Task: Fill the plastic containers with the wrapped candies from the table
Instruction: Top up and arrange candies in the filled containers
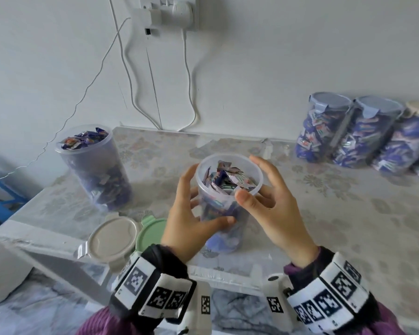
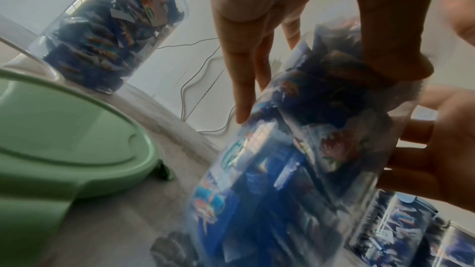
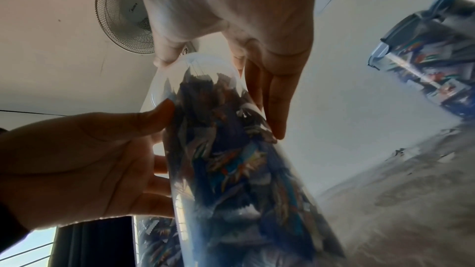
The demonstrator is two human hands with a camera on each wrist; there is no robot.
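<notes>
A clear plastic container [image 1: 219,206] stands near the table's front edge, packed almost to its rim with blue wrapped candies [image 1: 228,181]. My left hand [image 1: 191,213] wraps its left side, thumb across the front and fingers behind. My right hand [image 1: 276,209] holds the right side, thumb on the rim and fingers curved round the far wall. In the left wrist view the container [image 2: 270,180] is blurred between my left hand [image 2: 308,17] and right hand [image 2: 442,149]. The right wrist view shows the same container [image 3: 231,170] between my right hand [image 3: 244,17] and left hand [image 3: 77,159].
A second open container [image 1: 94,170], heaped with candies, stands at the back left. A beige lid [image 1: 113,240] and a green lid [image 1: 150,233] lie at the front edge, left of my hands. Several lidded, filled containers [image 1: 324,126] line the back right. Cables hang down the wall.
</notes>
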